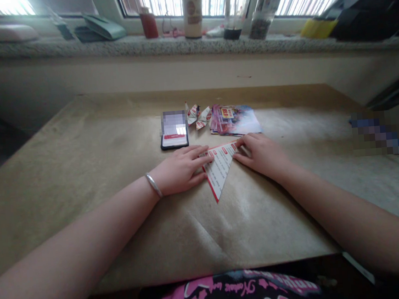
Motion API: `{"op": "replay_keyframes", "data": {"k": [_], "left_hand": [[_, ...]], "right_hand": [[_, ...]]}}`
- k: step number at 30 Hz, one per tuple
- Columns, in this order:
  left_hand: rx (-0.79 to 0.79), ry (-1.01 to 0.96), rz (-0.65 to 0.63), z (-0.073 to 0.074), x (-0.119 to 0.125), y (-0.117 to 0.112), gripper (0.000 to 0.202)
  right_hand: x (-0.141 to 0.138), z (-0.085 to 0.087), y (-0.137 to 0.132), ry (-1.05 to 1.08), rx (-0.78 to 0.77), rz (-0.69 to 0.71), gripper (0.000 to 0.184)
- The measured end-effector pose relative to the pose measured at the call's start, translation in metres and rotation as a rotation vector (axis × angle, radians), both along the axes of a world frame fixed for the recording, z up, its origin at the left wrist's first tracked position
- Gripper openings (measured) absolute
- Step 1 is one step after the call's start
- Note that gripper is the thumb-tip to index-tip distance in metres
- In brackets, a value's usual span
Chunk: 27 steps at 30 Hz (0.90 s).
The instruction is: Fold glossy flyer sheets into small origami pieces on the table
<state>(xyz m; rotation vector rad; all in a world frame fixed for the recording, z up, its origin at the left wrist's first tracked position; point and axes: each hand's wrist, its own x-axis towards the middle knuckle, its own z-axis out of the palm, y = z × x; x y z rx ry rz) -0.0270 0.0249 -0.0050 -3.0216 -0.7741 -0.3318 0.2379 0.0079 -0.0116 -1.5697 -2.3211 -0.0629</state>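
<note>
A sheet of printed paper (220,168), folded into a triangle with red edging, lies on the table with one point toward me. My left hand (189,168), a silver bracelet at its wrist, rests with outstretched fingers on the paper's left side. At the paper's upper right corner, the thumb and fingers of my right hand (257,154) pinch the edge. Just beyond are a phone (174,141) with a lit screen, folded paper pieces (198,116) of similar print, and a stack of colourful printed sheets (238,119).
The table (115,137) has a beige cover and ends at a wall under a stone windowsill (163,44). Bottles, jars and a red container (148,23) stand on the sill. A blurred blue item (381,133) lies at the table's right.
</note>
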Motion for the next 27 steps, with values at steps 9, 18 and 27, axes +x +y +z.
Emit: {"op": "replay_keyframes", "data": {"k": [9,18,27], "left_hand": [[-0.035,0.023,0.004,0.0068,0.0003,-0.0012,0.043],[-0.039,0.022,-0.076,0.0072,-0.0038,-0.0001,0.049],[-0.046,0.056,-0.022,0.0032,0.0003,0.0026,0.050]], "right_hand": [[0.0007,0.0001,0.0014,0.055,-0.044,0.018,0.026],[0.0008,-0.0030,0.0032,0.073,-0.069,0.231,0.027],[-0.0050,-0.0051,0.0042,-0.019,-0.053,0.230,0.050]]}}
